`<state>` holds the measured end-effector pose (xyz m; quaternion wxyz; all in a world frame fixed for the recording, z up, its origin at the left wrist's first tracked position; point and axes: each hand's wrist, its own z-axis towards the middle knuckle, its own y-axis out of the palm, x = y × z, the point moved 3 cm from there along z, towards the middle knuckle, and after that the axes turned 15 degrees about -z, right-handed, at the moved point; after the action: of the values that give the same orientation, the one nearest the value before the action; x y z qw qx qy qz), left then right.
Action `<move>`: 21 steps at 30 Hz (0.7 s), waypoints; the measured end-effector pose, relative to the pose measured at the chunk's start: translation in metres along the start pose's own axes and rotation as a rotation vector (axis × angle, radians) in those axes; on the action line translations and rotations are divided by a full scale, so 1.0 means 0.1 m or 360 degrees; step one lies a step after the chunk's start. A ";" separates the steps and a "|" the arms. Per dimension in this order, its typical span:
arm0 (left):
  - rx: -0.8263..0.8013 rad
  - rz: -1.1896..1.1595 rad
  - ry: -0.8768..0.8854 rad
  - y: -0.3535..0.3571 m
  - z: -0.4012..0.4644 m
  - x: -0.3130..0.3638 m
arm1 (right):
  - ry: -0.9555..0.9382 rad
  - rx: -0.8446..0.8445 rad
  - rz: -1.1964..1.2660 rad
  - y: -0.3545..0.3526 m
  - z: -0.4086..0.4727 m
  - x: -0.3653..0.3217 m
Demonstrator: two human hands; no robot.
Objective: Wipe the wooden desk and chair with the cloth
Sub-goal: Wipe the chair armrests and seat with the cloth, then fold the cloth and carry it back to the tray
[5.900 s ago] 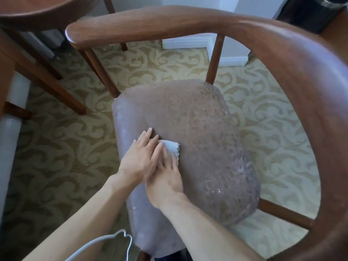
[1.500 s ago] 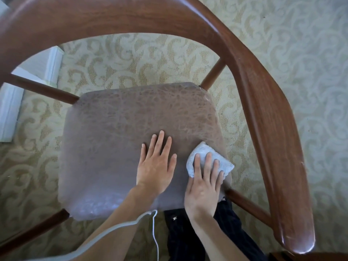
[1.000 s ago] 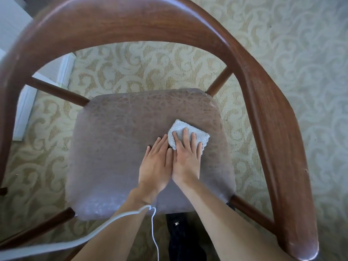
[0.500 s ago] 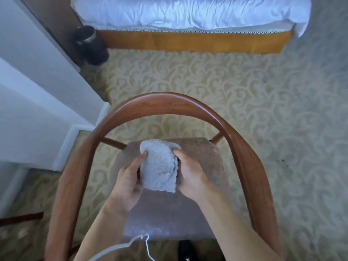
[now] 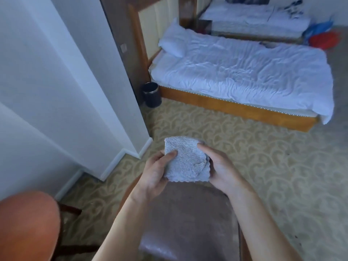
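Note:
A small pale grey cloth (image 5: 185, 161), folded to a square, is held up in the air between both hands. My left hand (image 5: 155, 172) grips its left edge with the thumb on the front. My right hand (image 5: 219, 169) grips its right edge, fingers behind. Below the hands lies the chair's brown padded seat (image 5: 190, 223). The chair's curved back is out of sight. A rounded wooden edge (image 5: 28, 223), reddish brown, fills the lower left corner.
White wall panels (image 5: 56, 81) with a skirting board stand at left. A black bin (image 5: 152, 94) sits by the bed's corner. A bed (image 5: 244, 72) with white sheets and a wooden base lies ahead. Patterned carpet (image 5: 263, 166) covers the floor.
The cloth has been lifted off the seat and is held up in both hands. The view has tilted up, so the chair back dropped out of frame and the bed came into view.

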<state>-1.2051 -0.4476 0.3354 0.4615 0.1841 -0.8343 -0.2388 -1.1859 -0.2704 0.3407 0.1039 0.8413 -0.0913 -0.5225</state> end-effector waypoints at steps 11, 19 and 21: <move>0.0386 -0.0153 0.0471 0.70 -0.52 0.76 | -0.0071 -0.0246 -0.0440 0.26 0.22 -1.29; 0.0979 -0.0391 0.0941 0.97 -1.45 0.89 | 0.0039 -0.0628 -0.0577 0.91 -0.13 -1.52; 0.1082 -0.0417 0.1075 0.98 -1.80 0.89 | 0.0057 -0.0746 -0.0602 1.10 -0.36 -1.56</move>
<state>-1.1048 -0.4554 0.5350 0.5860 0.4946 -0.6387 0.0639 -1.2265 -0.3322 0.5199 0.1976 0.8056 0.1918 -0.5246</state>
